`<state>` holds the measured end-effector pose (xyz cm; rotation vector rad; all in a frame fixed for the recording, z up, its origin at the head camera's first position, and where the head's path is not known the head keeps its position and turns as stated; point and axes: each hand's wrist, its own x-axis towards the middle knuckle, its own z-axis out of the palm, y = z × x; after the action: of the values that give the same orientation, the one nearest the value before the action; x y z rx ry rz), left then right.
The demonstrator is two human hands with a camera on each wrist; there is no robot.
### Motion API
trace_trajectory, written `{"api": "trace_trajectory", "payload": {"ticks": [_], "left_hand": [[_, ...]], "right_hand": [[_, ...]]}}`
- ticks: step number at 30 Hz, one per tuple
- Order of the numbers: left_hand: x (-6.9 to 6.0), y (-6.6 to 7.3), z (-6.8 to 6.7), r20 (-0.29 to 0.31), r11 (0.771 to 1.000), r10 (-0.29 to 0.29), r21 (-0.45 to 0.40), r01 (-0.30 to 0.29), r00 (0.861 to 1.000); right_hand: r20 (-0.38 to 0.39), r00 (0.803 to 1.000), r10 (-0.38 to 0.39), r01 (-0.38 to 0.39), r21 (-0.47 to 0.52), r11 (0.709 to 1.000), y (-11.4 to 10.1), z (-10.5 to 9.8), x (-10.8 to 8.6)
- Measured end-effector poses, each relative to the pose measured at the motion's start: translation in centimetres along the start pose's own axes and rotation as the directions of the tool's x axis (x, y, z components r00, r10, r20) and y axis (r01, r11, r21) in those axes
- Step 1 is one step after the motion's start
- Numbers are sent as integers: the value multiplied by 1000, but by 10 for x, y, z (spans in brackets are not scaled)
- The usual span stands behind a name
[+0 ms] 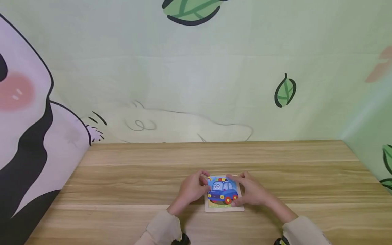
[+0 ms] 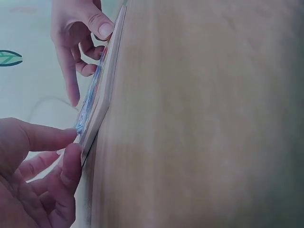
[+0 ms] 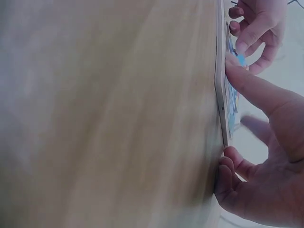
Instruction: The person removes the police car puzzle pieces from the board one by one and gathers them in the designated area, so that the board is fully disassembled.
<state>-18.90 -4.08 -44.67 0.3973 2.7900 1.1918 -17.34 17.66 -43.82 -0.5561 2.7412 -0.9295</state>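
Note:
A square puzzle board [image 1: 224, 209] with a light wooden rim lies flat on the table, showing a blue cartoon car. At its upper left, the left hand [image 1: 193, 187] pinches a light blue puzzle piece [image 3: 241, 59] between thumb and index finger, the piece slightly raised in the right wrist view. The right hand [image 1: 253, 190] grips the board's right side: its thumb rests on the lower right of the picture, while other fingers touch the edge and the index finger reaches over the top. In the left wrist view the board [image 2: 102, 107] appears nearly edge-on between both hands.
The wooden table [image 1: 137, 177] extends around the board on all sides. Behind it stands a pale green wall covering [image 1: 190, 85] with printed leaves, and a large cartoon animal print is at the left.

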Motion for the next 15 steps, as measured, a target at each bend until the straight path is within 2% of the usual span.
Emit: {"api": "trace_trajectory", "payload": {"ticks": [6,15], "left_hand": [[5,-3,1,34,999,18,-38,-17,999],[7,-7,2,31,994,16,-110,-13,999]], "right_hand": [[57,993,-106,108,-40,993,3,-4,1],[96,991,-97,105,-81,991,-1,-5,3]]}}
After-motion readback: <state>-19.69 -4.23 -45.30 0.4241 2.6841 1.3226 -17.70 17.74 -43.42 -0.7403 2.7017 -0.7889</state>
